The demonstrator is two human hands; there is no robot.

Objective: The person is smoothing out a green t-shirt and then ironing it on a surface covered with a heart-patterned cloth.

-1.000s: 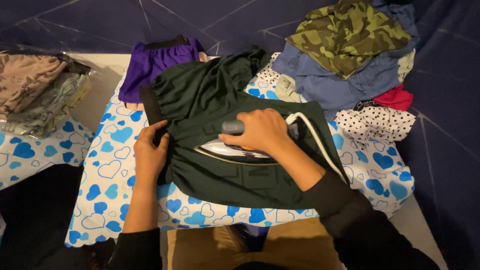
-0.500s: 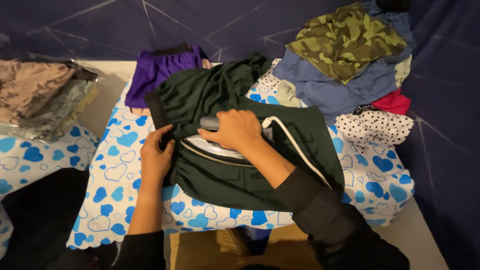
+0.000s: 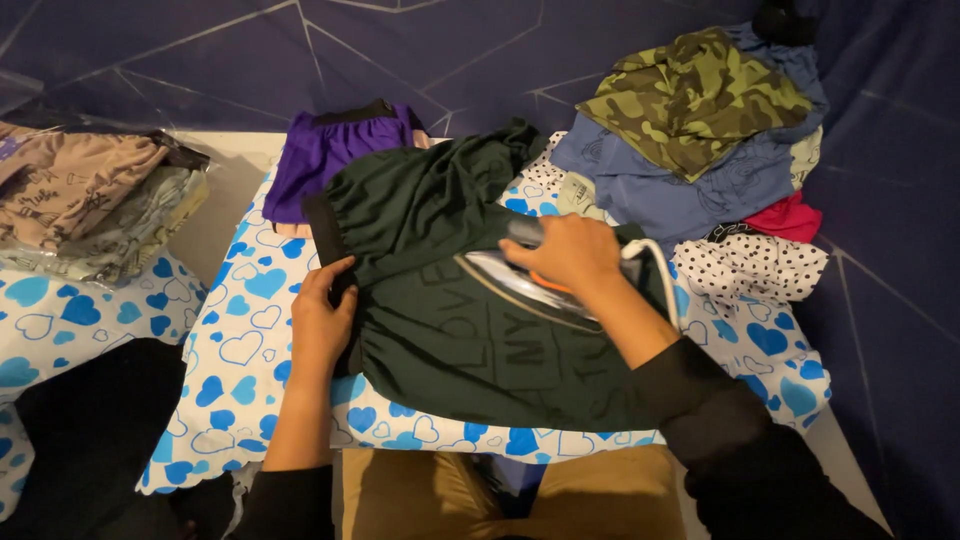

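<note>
Green garment [image 3: 450,330] spread mid-desk [image 3: 240,350], partly pressed | iron [image 3: 520,275] clenched in right hand [image 3: 565,255] | left hand [image 3: 322,320] pinning waistband, flat | pile [image 3: 700,150] at far-right corner unironed

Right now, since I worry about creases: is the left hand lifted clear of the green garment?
No, the left hand lies flat on the dark green garment, pressing its black waistband edge against the heart-patterned cover.

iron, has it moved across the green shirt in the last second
Yes. The iron under the right hand has slid toward the left hand and slightly up, judged against the polka-dot cloth at the board's right end.
</note>
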